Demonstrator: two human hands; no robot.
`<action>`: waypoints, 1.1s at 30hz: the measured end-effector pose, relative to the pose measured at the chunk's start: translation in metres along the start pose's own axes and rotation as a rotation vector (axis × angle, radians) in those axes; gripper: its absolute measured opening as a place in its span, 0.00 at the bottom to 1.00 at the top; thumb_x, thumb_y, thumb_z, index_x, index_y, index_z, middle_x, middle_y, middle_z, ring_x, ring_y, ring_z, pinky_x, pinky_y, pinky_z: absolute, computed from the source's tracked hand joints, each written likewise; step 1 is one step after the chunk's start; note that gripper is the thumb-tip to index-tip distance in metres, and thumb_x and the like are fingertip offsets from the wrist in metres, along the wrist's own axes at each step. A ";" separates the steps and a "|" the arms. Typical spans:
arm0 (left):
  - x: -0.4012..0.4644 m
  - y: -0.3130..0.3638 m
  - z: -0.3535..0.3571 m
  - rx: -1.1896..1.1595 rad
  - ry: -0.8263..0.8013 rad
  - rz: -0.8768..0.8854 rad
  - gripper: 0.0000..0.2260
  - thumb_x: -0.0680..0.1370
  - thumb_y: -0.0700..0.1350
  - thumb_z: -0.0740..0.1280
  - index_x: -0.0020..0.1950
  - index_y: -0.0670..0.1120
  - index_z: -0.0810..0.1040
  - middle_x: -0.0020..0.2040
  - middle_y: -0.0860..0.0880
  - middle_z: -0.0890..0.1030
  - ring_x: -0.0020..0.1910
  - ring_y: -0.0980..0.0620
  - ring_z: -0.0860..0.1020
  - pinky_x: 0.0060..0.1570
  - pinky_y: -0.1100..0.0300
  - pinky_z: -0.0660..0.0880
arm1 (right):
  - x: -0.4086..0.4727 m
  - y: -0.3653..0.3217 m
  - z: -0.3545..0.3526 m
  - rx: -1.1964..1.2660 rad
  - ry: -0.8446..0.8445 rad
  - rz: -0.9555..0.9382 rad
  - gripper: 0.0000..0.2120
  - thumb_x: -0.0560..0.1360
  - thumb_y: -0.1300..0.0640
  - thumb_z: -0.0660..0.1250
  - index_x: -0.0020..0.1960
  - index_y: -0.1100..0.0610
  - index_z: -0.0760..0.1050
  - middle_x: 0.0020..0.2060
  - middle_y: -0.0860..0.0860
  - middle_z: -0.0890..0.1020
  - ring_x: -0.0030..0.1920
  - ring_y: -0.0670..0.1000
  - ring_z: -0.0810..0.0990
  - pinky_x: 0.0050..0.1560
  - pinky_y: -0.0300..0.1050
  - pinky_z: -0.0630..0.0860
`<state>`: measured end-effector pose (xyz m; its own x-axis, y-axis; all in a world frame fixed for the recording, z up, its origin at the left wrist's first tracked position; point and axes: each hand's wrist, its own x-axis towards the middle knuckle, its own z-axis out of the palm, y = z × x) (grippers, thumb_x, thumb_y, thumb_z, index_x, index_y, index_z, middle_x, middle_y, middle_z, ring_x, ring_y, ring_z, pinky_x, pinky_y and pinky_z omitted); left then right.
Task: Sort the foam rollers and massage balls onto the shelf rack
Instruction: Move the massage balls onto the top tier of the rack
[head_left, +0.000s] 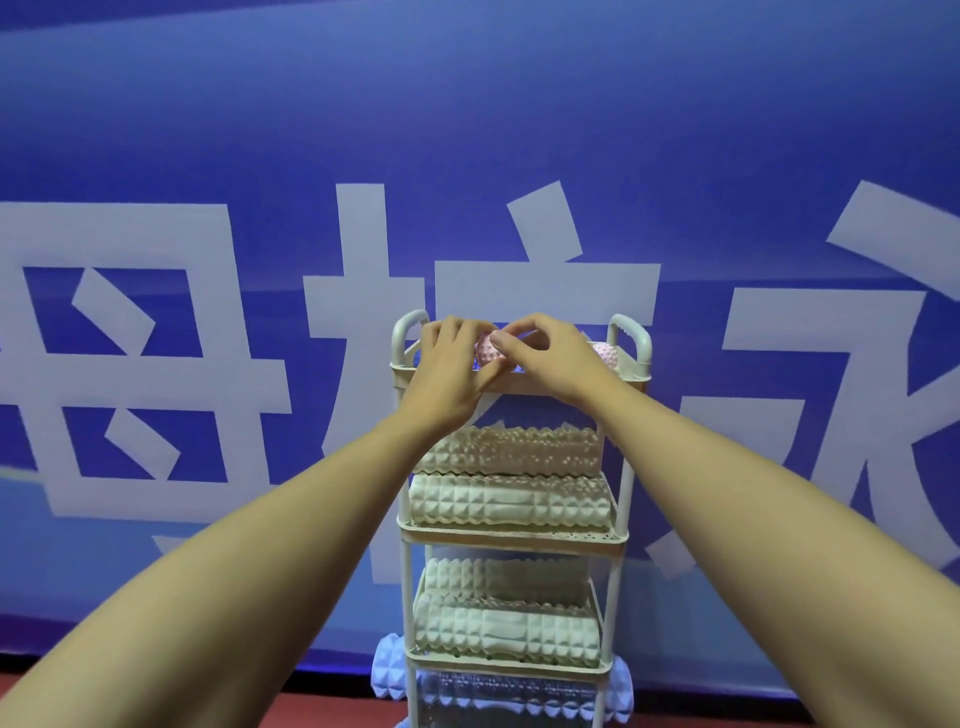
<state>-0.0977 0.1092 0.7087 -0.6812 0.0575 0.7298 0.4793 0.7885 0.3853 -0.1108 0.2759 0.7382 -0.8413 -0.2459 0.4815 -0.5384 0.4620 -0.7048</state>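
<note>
A cream shelf rack (511, 535) stands in front of me. Both hands reach into its top tier. My left hand (447, 374) and my right hand (545, 358) together hold a pink spiky massage ball (489, 353), fingers curled round it. A second pink spiky ball (605, 354) sits at the top tier's right end. Two cream foam rollers (511, 475) lie on the second tier and two pale green foam rollers (511, 610) on the third. A light blue foam roller (392, 670) lies across the bottom tier, its ends sticking out both sides.
A blue banner with large white characters (208, 312) fills the wall right behind the rack. A strip of red floor (337, 712) shows at the bottom. The rack has a handle (631, 332) at each top corner.
</note>
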 end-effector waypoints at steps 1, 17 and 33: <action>0.001 0.002 -0.001 -0.003 -0.002 0.014 0.17 0.80 0.56 0.66 0.65 0.51 0.74 0.57 0.56 0.69 0.61 0.53 0.62 0.59 0.63 0.60 | 0.001 0.001 -0.003 0.029 -0.017 0.008 0.17 0.74 0.38 0.71 0.56 0.48 0.78 0.47 0.45 0.85 0.49 0.43 0.83 0.49 0.41 0.77; 0.004 0.024 0.003 -0.197 0.013 -0.114 0.25 0.77 0.46 0.73 0.72 0.47 0.69 0.64 0.49 0.68 0.58 0.58 0.70 0.59 0.66 0.66 | 0.000 0.051 -0.053 -0.599 0.232 0.153 0.14 0.78 0.46 0.68 0.61 0.50 0.76 0.59 0.51 0.76 0.51 0.54 0.77 0.41 0.47 0.70; 0.020 -0.001 0.009 -0.310 -0.006 -0.026 0.26 0.76 0.43 0.74 0.72 0.51 0.70 0.66 0.53 0.76 0.61 0.59 0.75 0.61 0.60 0.74 | 0.024 0.018 -0.016 -0.021 0.052 0.081 0.20 0.76 0.40 0.70 0.61 0.51 0.74 0.49 0.46 0.82 0.44 0.46 0.84 0.47 0.43 0.80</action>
<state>-0.1163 0.1152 0.7182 -0.6981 0.0443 0.7146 0.6072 0.5656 0.5581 -0.1401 0.2918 0.7457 -0.8781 -0.1629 0.4498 -0.4669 0.4968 -0.7316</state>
